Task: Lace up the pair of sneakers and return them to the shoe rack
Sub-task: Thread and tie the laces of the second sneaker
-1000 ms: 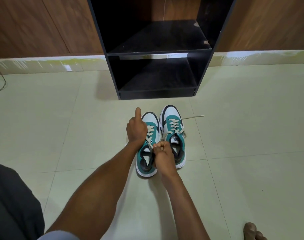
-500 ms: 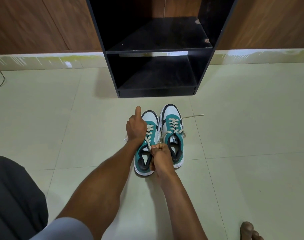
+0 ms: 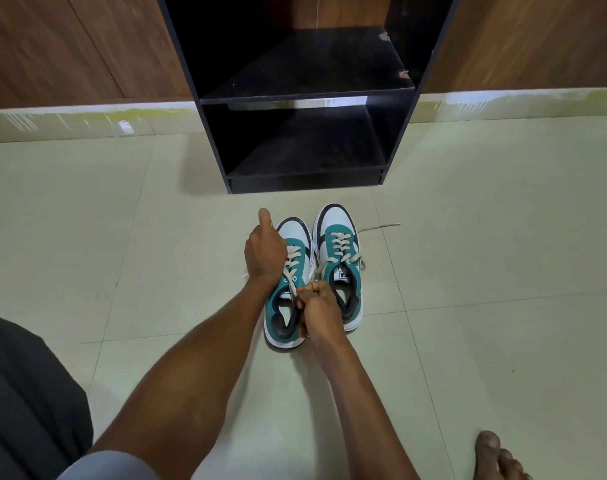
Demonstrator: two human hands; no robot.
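Two teal, white and black sneakers stand side by side on the tiled floor, toes toward the rack. My left hand (image 3: 264,251) grips the left side of the left sneaker (image 3: 297,233), thumb raised. My right hand (image 3: 317,308) is closed over the left sneaker's collar, pinching a cream lace (image 3: 290,271) that runs up to the eyelets. The right sneaker (image 3: 340,244) is laced, and one loose lace end (image 3: 380,226) trails across the floor to its right. The black shoe rack (image 3: 305,95) stands just beyond, both shelves bare.
A wood-panelled wall and pale skirting run behind the rack. My bare foot (image 3: 499,459) shows at the bottom right, my dark-clothed knee at the bottom left. A thin cable lies at the far left edge.
My right hand has drawn the lace slightly back toward me over the left sneaker's collar. The left hand stays on the shoe's side. The camera has shifted a little.
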